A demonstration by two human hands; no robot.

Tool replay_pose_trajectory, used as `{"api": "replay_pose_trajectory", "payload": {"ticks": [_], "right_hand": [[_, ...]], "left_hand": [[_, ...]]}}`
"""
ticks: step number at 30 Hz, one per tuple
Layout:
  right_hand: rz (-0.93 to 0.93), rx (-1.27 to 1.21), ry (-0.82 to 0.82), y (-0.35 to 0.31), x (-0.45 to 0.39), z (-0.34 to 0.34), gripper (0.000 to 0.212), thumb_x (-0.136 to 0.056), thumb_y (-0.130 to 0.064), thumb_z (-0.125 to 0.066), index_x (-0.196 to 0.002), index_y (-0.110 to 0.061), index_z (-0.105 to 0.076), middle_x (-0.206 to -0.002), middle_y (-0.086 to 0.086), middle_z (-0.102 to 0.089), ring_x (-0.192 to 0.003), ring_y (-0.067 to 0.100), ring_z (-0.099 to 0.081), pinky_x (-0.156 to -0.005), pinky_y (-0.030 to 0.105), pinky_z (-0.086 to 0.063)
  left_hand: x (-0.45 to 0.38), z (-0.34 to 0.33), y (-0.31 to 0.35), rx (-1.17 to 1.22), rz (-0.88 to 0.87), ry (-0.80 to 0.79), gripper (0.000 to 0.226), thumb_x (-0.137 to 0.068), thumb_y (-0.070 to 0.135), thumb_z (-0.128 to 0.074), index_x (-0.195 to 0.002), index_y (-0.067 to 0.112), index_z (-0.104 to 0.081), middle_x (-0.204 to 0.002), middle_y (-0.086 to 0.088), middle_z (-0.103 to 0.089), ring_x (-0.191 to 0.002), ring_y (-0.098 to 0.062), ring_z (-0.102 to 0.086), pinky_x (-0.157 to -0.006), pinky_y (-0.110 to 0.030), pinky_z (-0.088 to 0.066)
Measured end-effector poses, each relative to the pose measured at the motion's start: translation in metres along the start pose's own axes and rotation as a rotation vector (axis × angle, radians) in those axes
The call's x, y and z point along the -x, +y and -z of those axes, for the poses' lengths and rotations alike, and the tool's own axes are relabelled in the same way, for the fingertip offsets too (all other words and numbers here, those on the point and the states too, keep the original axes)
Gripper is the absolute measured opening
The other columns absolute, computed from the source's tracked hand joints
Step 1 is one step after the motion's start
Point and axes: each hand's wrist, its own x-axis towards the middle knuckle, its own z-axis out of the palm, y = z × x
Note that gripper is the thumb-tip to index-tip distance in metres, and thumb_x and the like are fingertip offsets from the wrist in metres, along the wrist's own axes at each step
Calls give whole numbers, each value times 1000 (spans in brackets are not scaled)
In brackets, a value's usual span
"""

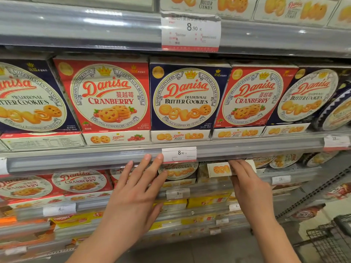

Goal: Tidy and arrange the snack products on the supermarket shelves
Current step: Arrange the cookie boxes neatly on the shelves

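My left hand (pixel 133 190) hovers nearest with its fingers straight and spread, holding nothing, in front of the lower shelf. To its right, my right hand (pixel 247 179) grips a white Danisa butter cookie box (pixel 218 169) just under the shelf rail (pixel 76 160).

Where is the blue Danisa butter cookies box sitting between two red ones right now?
In the head view, the blue square cardboard butter cookies box stands mid-frame on the eye-level shelf, between two red cranberry boxes, directly above the white 8.90 price tag.
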Motion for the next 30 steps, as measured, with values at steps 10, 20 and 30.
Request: {"api": "replay_pose_trajectory", "payload": {"ticks": [10, 20, 30], "right_hand": [[64, 146, -87, 3, -24, -4, 40, -88, -28, -70, -125, -16, -60, -118, 4, -64, -67, 28, -67, -44, 31, -46], [-133, 306, -450, -33, -64, -6, 46, -101, -52, -50, -68, -20, -48, -66, -3, -50, -70, 23, -51, -62, 27, -39], [-124, 307, -458, -27, -73, -24, 33, -102, -49, -48, -85, -30, -69, -78, -6, -65, -69, 19, -59, -56, 26, -38]], "left_hand": [[-2, 1, 4, 8, 16, 12, 77, -67, 42, -85, -137, 16, -62, -163, -10, -31, -149, -35, -31, -114, -57, -25], [-2, 2, 4, 22, 12, 14, 77, -66, 42, -87, -135, 17, -63, -162, -10, -32, -149, -34, -31, -115, -55, -24], [-1, -1, 3, 21, 17, -8, 76, -66, 44, -85, -134, 19, -63, -166, -9, -25, -152, -33, -25, -117, -54, -22]]}}
